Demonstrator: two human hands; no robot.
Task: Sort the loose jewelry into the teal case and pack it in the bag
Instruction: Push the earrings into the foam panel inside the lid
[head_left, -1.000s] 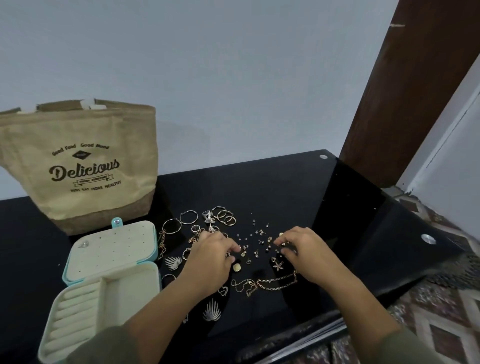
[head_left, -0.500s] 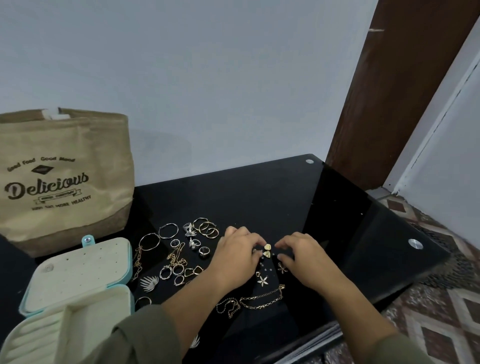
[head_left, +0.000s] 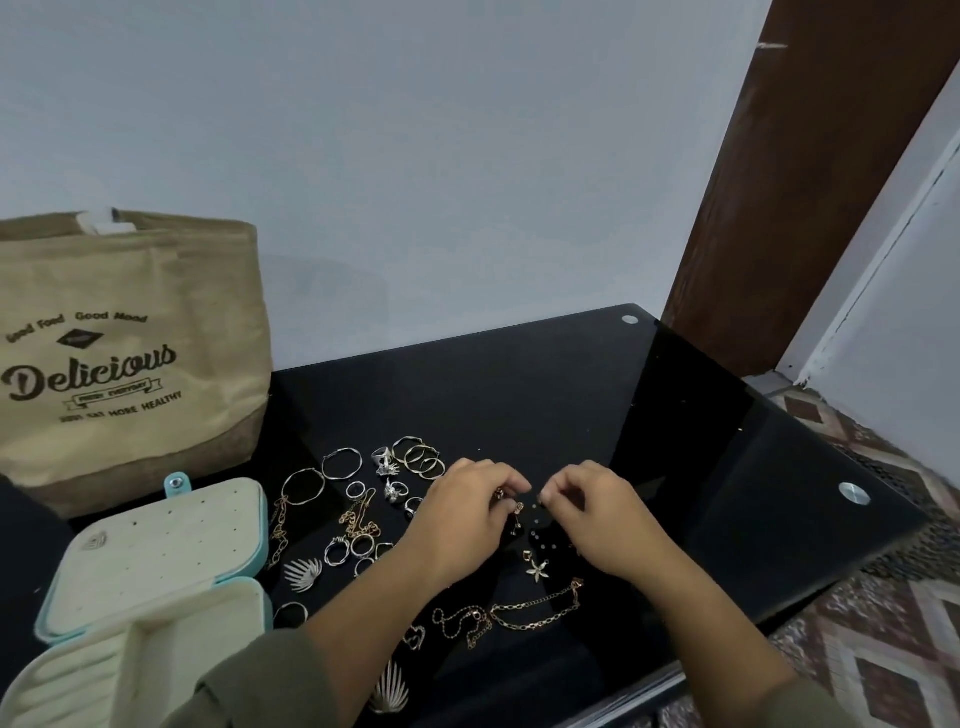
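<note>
Since a second ago, both hands have drawn together over the small pieces until their fingertips nearly meet.

Small gold earring (head_left: 518, 508): held at the tips of my left hand (head_left: 462, 519), whose thumb and fingers curl round it in a pinch, close over the table (head_left: 519, 384). My right hand (head_left: 602, 525) sits just beside it at 3 o'clock, its fingertips (head_left: 545, 498) curled and bunched toward the earring. Whether they grip a backing, the same piece or nothing is too small to tell.

Loose jewelry: a star pendant (head_left: 537, 569) and two chains (head_left: 535, 608) lie at 6 o'clock of the hands. Rings (head_left: 423, 460) and hoops (head_left: 304, 487) spread from 9 to 11 o'clock of the left hand.

Teal case (head_left: 130, 582): open, at 8 o'clock of the hands and well apart from them, beyond the rings. Its long axis runs from about 7 to 1 o'clock, with the perforated lid panel (head_left: 171, 525) at the far end and the slotted base (head_left: 176, 629) at the near end, beside my left sleeve (head_left: 249, 686).

I judge that the coming move turns on this bearing. The earring must travel toward 8 or 9 o'clock, and the left hand, already on that side, is the nearer carrier. The right would have to cross over it.

Bag (head_left: 130, 364): upright at 10 o'clock, behind the case, which is not yet in it.
</note>
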